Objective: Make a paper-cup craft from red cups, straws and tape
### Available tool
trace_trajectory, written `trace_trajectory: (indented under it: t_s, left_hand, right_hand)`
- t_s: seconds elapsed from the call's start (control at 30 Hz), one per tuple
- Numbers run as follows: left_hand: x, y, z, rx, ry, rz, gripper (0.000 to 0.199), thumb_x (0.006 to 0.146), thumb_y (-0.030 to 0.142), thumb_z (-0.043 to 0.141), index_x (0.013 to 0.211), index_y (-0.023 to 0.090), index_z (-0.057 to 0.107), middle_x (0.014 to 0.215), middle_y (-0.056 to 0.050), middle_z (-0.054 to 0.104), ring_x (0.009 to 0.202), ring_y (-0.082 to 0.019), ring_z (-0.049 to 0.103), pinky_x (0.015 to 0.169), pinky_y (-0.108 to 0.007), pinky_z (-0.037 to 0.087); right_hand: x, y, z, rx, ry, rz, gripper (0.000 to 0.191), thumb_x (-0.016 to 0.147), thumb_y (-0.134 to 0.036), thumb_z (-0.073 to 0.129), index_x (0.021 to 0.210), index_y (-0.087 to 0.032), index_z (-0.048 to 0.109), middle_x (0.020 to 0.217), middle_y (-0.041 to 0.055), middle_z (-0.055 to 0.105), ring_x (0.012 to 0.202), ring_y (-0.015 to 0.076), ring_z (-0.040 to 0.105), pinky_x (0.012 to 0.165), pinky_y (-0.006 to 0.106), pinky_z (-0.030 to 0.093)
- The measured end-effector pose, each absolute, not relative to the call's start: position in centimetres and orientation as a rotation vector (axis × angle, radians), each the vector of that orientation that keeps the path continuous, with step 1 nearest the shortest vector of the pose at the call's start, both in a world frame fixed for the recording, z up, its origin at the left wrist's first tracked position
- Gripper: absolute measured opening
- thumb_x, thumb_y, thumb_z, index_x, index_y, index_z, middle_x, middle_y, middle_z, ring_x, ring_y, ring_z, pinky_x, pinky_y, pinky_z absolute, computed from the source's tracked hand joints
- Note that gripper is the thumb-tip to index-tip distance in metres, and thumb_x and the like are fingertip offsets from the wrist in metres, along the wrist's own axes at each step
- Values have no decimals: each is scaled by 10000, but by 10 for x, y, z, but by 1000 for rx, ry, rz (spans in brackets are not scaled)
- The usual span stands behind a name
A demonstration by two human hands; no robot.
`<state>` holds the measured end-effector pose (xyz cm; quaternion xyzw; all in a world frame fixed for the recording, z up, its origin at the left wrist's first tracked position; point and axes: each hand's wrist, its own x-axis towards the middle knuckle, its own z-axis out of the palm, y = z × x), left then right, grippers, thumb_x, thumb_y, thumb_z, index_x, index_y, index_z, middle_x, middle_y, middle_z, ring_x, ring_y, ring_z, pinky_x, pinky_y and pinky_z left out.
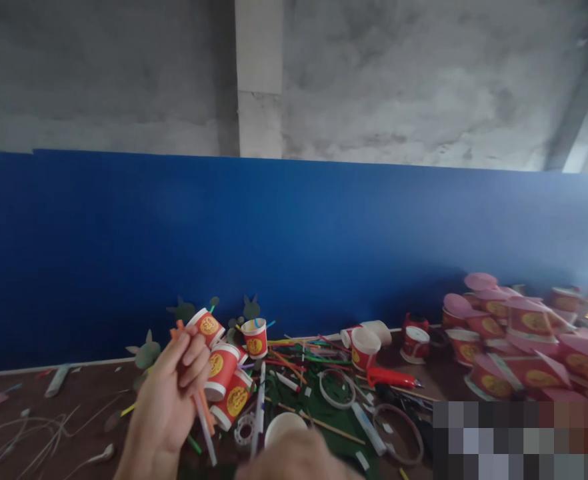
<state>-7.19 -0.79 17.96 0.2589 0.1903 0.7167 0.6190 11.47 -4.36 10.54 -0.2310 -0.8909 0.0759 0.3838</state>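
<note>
So the left hand [179, 373] has its fingers wrapped around some orange straws [205, 408], down at about 7 o'clock in the view. Their long axis runs roughly 11 to 5 o'clock, short end poking out above the fist, longer end slanting toward 5. Printed red cups [222, 370] sit just off at 3 o'clock from that hand. Right hand [299, 459] is a blur at 6 o'clock by a white cup [283, 427], can't tell if it's gripping anything.
</note>
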Motion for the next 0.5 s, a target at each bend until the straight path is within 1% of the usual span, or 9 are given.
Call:
trace_trajectory:
  t_s: [0.03,0.1,0.13,0.2,0.27,0.3,0.37,0.43,0.5]
  left_hand:
    - [-66,-5,175,655,452,1607,133,821,194,635,783,134,522,575,77,316,391,-9,235,331,-133,176]
    - [-52,1,165,789,548,1504,274,740,305,733,829,145,530,565,82,337,402,-12,217,345,-136,148]
    - [-45,3,160,835,595,1417,348,704,361,761,848,146,529,564,84,350,407,-11,206,352,-138,133]
    - [-31,5,152,910,653,1243,476,645,476,783,869,149,519,557,87,371,405,-9,180,359,-148,97]
    - [-19,3,145,972,687,1098,553,614,562,772,877,158,502,554,86,387,398,-10,165,368,-164,63]
    - [-15,2,142,990,701,1049,568,613,583,764,885,162,496,553,86,387,399,-10,164,377,-169,54]
    - [-8,-1,137,1000,707,1003,553,637,586,750,893,169,493,554,84,379,407,-15,183,399,-174,62]
    - [-4,-3,132,991,681,991,501,670,558,741,887,176,499,557,76,377,416,-23,216,421,-179,100]
    - [-2,-3,128,984,646,973,458,690,537,736,868,183,506,563,66,386,418,-32,243,437,-193,132]
  right_hand:
    - [122,-30,110,-633,-2227,187,238,893,-374,536,1064,-252,648,1009,66,669,883,172,632,746,318,538]
    - [135,-4,116,-788,-2087,169,280,937,-248,411,1053,-228,665,1038,102,671,895,175,636,796,328,526]
    - [139,8,117,-942,-1949,176,279,923,-242,420,1036,-219,674,1038,101,673,890,173,639,808,322,525]
    - [144,23,117,-1115,-1756,283,289,899,-303,460,1058,-178,665,1071,122,663,912,193,638,790,321,533]
    - [143,26,116,-1123,-1621,503,379,906,-398,449,1124,-151,636,1086,133,659,930,199,638,776,313,542]
    - [141,22,116,-1073,-1575,619,423,919,-431,424,1168,-148,614,1099,134,657,946,194,638,791,309,543]
    - [137,11,117,-944,-1529,767,456,936,-451,400,1251,-168,571,1175,123,633,1027,181,619,884,304,521]
    - [135,-1,122,-852,-1580,761,421,941,-427,416,1263,-206,575,1255,102,593,1121,176,577,958,294,484]
    - [136,-10,128,-831,-1654,660,373,943,-388,432,1230,-225,607,1267,95,583,1164,180,547,983,291,465]
